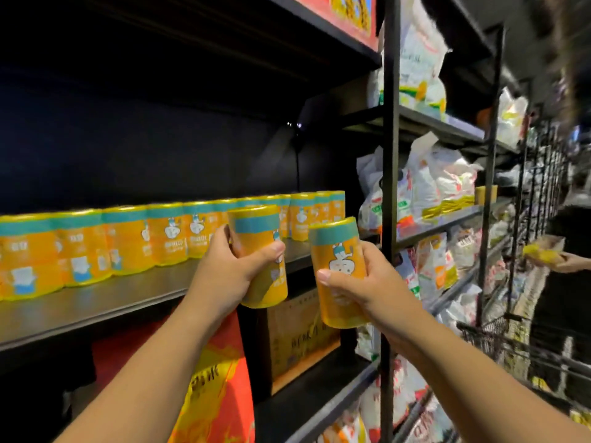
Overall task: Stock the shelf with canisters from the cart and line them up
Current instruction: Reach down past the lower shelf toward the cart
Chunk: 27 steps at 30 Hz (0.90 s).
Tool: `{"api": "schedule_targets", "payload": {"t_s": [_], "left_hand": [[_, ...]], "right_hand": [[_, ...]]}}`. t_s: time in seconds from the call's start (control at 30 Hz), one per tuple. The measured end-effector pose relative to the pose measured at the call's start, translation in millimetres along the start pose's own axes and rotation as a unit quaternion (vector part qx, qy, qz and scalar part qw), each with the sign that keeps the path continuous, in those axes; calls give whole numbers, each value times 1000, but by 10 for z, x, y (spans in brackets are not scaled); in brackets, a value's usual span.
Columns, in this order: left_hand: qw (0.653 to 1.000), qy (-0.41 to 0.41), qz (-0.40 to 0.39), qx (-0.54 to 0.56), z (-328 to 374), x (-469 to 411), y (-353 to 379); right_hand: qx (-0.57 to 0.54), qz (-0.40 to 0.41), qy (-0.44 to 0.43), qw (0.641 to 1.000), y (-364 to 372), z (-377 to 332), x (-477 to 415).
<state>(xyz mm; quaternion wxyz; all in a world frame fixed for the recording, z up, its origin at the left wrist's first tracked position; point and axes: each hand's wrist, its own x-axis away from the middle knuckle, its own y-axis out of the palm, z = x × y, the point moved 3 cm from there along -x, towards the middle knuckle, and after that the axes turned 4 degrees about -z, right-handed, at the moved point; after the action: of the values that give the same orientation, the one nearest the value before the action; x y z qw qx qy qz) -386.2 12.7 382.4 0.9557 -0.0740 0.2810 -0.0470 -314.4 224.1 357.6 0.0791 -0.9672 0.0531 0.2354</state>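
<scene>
My left hand [232,270] grips an orange canister with a teal band [256,225], held upright just in front of the dark shelf [96,305]. My right hand [361,289] grips a second orange canister [335,247], tilted slightly, to the right of the first and off the shelf's front edge. A row of several matching canisters [128,241] stands along the back of the shelf, running from the left edge to the right end.
A black metal upright [390,187] divides this bay from shelves of white bagged goods [431,183] on the right. A cardboard box [297,334] and red packaging [217,378] sit below. A wire cart [486,334] and another person's hand [566,260] are at the far right.
</scene>
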Motion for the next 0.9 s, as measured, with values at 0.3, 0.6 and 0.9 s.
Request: {"api": "schedule_targets", "payload": {"t_s": [0.3, 0.6, 0.9], "left_hand": [[993, -18, 30, -114, -373, -845, 81], [973, -87, 51, -208, -631, -1186, 179], [954, -120, 68, -267, -729, -1214, 206]], "right_hand": [[21, 6, -55, 998, 92, 263, -912], [79, -6, -73, 994, 63, 610, -1799], [114, -42, -24, 992, -63, 1016, -2403]]}}
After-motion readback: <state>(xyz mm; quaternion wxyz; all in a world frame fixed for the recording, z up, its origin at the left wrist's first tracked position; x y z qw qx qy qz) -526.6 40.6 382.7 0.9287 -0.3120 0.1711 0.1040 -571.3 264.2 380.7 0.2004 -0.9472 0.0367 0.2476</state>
